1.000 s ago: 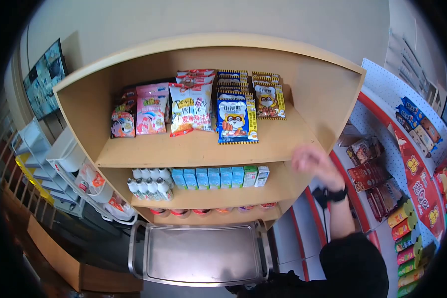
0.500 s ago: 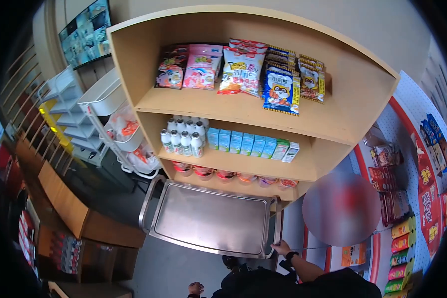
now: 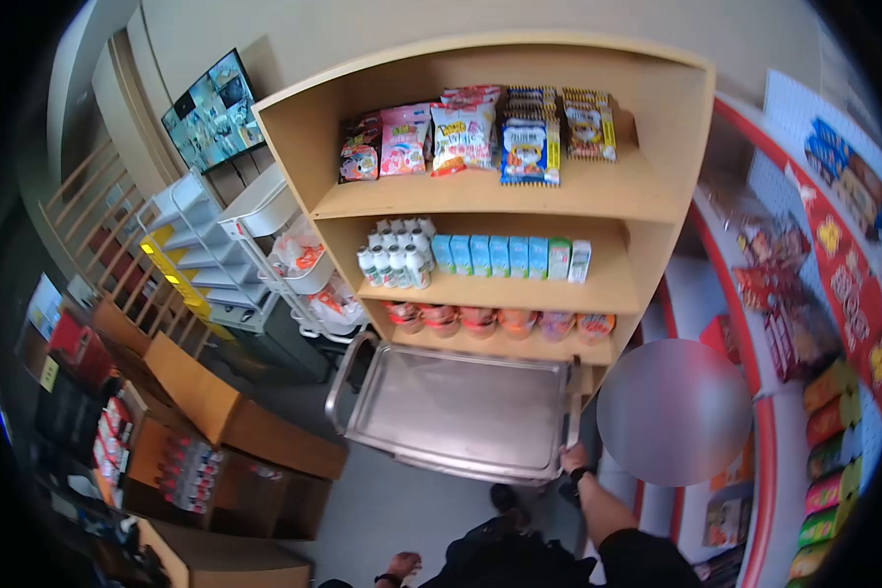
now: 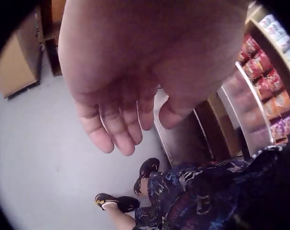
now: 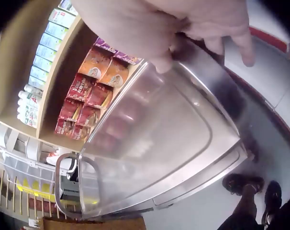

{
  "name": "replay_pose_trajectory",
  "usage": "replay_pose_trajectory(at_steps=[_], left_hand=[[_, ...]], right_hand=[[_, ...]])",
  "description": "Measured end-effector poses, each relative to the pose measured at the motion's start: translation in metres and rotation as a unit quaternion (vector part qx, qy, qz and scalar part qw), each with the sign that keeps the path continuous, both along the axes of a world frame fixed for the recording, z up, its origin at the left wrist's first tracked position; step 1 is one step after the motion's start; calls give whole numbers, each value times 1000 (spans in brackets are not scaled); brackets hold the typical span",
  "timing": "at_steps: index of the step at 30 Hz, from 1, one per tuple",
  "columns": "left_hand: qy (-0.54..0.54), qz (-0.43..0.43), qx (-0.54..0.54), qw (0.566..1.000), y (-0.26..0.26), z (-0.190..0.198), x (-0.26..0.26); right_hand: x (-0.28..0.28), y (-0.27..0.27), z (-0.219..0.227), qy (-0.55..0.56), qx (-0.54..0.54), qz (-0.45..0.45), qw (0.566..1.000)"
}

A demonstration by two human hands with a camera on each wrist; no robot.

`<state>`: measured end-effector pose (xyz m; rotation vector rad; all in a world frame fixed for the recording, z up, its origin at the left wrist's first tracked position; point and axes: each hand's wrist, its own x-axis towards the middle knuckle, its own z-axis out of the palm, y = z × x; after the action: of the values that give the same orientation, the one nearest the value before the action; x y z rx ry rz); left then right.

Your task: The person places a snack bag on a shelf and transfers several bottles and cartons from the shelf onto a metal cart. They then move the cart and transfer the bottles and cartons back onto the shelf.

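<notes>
A steel cart (image 3: 465, 407) with a bare, shallow-rimmed top stands before the wooden shelf unit. My right hand (image 3: 573, 458) grips the upright handle (image 3: 574, 392) at the cart's right end. Seen from the right wrist, the thumb and fingers of that hand (image 5: 183, 28) lie on either side of the metal handle bar. My left hand (image 3: 403, 565) hangs low beside my body, holding nothing. In the left wrist view its fingers (image 4: 121, 139) point down, loosely bent, above the grey floor.
The shelf unit (image 3: 500, 201) bears snack bags (image 3: 464, 135), white bottles (image 3: 395, 263), blue cartons (image 3: 490, 255) and red cups (image 3: 478, 320). A red-edged store rack (image 3: 769, 441) stands close on the right. At left are a white trolley (image 3: 265, 211) and a wooden cabinet (image 3: 274, 431).
My right hand has come down from beside the upper shelf to the cart's right handle. My left hand has entered view at the bottom. The head view has shifted, showing more of the red cups.
</notes>
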<state>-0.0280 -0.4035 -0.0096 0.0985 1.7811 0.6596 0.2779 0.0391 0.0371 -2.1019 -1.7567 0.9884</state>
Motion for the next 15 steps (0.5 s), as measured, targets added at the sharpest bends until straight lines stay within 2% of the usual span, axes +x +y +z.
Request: replay_pose_trajectory(at_steps=[1, 3, 6, 8, 9, 10, 11, 12, 14, 15], left_hand=[[41, -19, 24, 999, -8, 21, -6], [69, 54, 49, 995, -21, 51, -4], [70, 113, 4, 991, -49, 60, 1], [44, 108, -52, 992, -61, 65, 9], [37, 106, -70, 991, -73, 62, 12], [35, 105, -67, 992, -109, 19, 12], [24, 15, -20, 999, -125, -5, 9], [14, -75, 26, 997, -124, -12, 8], [48, -93, 46, 993, -152, -9, 3], [85, -111, 63, 988, -161, -7, -1]], right_hand=[[2, -7, -5, 36, -20, -22, 999], [8, -20, 4, 48, -52, -20, 997], [15, -43, 14, 60, -55, -53, 995], [19, -62, 25, 69, -60, -57, 994], [21, -69, 9, 82, -42, -67, 994], [26, -79, -4, 78, -37, -76, 993], [25, -84, -8, 75, -32, -85, 993], [24, -93, 3, 83, -25, -97, 991], [26, -108, 9, 111, -13, -100, 989], [42, -101, -68, 159, 20, -117, 980]])
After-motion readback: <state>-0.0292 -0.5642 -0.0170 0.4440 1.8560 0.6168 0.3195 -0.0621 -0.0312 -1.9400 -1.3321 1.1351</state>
